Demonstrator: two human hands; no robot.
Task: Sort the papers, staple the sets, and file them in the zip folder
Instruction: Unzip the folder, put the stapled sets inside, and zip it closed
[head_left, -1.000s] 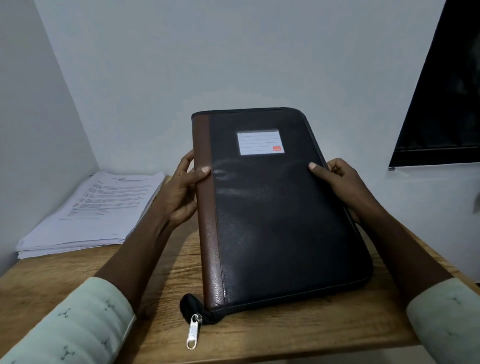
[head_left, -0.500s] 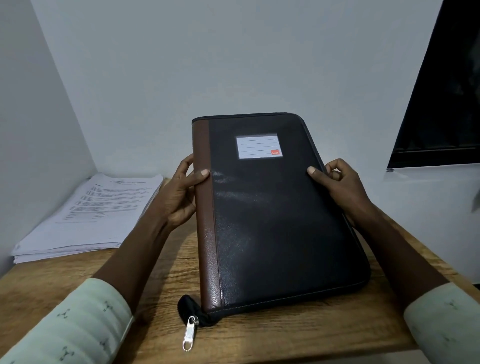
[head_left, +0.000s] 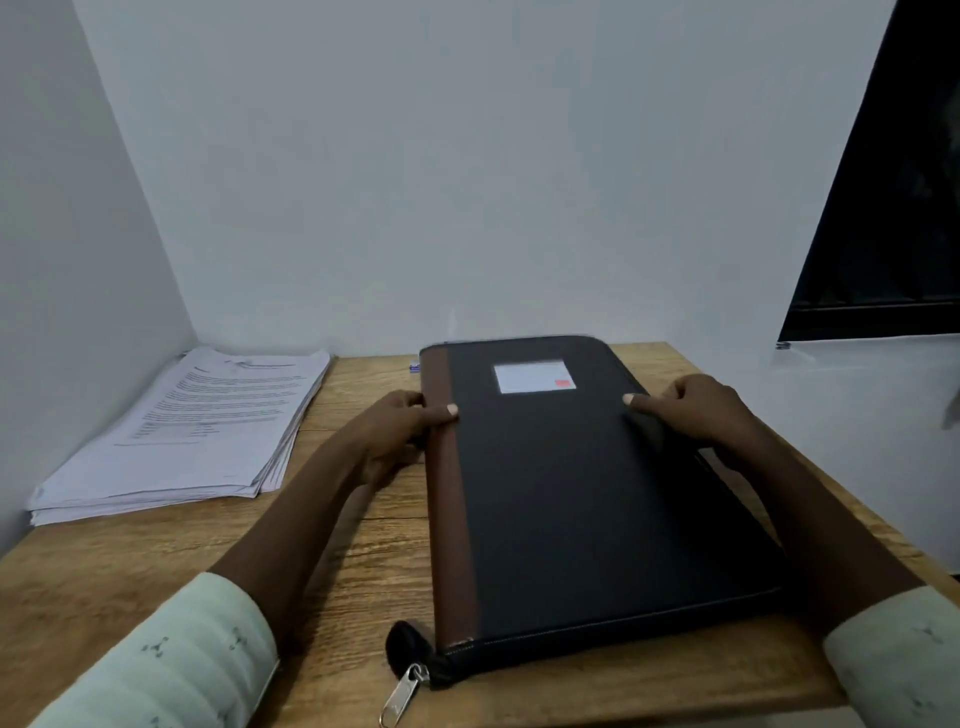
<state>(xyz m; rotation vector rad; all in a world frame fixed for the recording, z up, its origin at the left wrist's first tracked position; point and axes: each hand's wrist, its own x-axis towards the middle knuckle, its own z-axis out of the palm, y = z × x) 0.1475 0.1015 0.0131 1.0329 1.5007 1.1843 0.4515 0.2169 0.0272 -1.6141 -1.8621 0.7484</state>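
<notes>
Zip folder (head_left: 597, 493) lay closed, flat on bench (head_left: 363, 545); left hand (head_left: 400, 431) pinched spine edge, right hand (head_left: 701, 410) opposite edge, thumbs atop cover; papers (head_left: 197, 421) stacked far left. Risk: zip pull (head_left: 400, 696) at near edge might snag sleeve (head_left: 171, 660), dragging folder off.

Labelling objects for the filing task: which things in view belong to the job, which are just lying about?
Job: zip folder, gripped at its sides by left hand and right hand; zipper pull; paper stack on the table.
Lying about: small blue-white item behind the folder, too hidden to identify; dark window.
</notes>
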